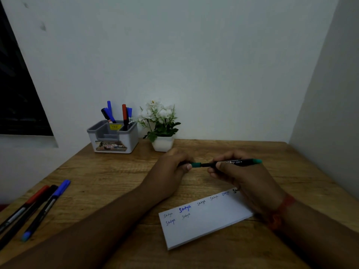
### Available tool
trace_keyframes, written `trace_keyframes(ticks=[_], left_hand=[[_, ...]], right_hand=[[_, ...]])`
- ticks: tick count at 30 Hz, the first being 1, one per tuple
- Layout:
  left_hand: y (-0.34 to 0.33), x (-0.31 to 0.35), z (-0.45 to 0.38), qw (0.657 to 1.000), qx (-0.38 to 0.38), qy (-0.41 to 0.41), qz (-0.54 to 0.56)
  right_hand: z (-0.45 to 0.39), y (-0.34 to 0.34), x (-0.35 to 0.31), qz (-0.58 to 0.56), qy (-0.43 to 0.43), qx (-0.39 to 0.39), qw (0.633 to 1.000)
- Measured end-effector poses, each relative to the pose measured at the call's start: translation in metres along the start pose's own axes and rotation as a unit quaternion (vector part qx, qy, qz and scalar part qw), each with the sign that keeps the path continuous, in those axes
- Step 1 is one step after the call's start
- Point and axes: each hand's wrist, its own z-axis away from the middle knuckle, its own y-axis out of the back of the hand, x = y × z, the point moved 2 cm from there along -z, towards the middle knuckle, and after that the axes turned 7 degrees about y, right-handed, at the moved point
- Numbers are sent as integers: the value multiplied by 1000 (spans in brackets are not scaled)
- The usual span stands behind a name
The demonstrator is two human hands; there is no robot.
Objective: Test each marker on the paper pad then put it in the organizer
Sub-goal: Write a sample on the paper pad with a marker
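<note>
Left hand (pixel 175 167): pinches the green cap (pixel 196 165).
Right hand (pixel 236 171): grips the green marker (pixel 236 162) above the paper pad (pixel 204 224).

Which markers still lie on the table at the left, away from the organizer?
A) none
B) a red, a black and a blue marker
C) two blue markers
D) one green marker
B: a red marker, a black marker and a blue marker lie side by side at the table's left edge.
</note>
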Motion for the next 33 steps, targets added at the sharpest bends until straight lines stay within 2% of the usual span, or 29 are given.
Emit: trace_keyframes(ticks=[14,18,25,30,33], left_hand=[[1,16,5,997,-43,-34,48],[1,22,5,998,-33,-43,28],[-1,25,5,997,11,-60,45],[13,12,3,993,32,-79,-87],[40,-1,-5,979,57,-60,-188]], right_hand=[[0,-2,-1,55,42,-10,998],[-1,-6,0,20,52,0,998],[-5,-15,-3,44,51,12,998],[-8,-24,-10,-31,-1,35,999],[-15,-38,-15,-29,-38,-3,999]])
